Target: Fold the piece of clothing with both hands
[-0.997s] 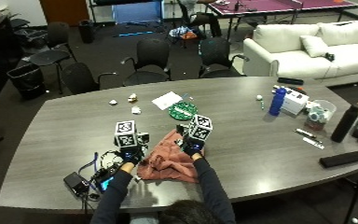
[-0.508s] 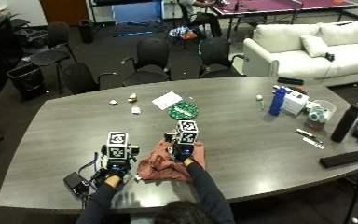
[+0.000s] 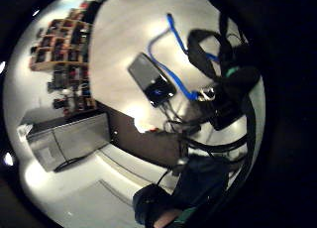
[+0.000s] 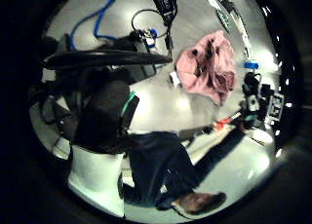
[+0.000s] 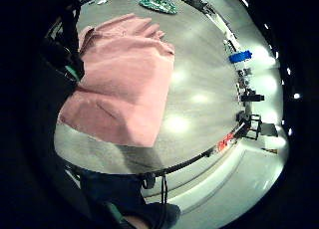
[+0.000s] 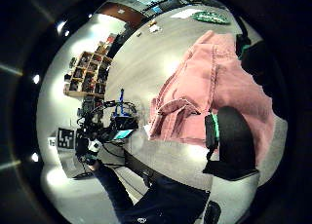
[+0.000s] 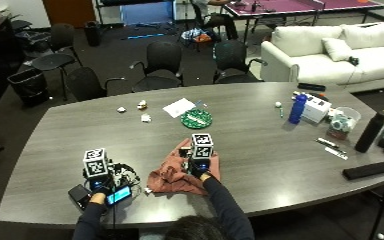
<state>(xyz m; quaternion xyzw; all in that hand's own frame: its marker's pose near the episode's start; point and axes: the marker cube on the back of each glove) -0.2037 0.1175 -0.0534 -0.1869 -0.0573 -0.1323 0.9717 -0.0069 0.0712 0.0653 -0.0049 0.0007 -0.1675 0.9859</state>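
Now the pink garment (image 7: 182, 172) lies bunched on the desk (image 7: 258, 125). The right hand (image 7: 200, 167) rests on it, its grip hidden; the left hand (image 7: 100, 187) sits well apart by cables, its grip also hidden. One-handed folding could drag the cloth askew.

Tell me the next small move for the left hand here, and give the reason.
Probably bring the left hand back onto the pink garment. It hovers off to the side, over the phone and cables, while only the right hand rests on the bunched cloth, and the fold needs both hands.
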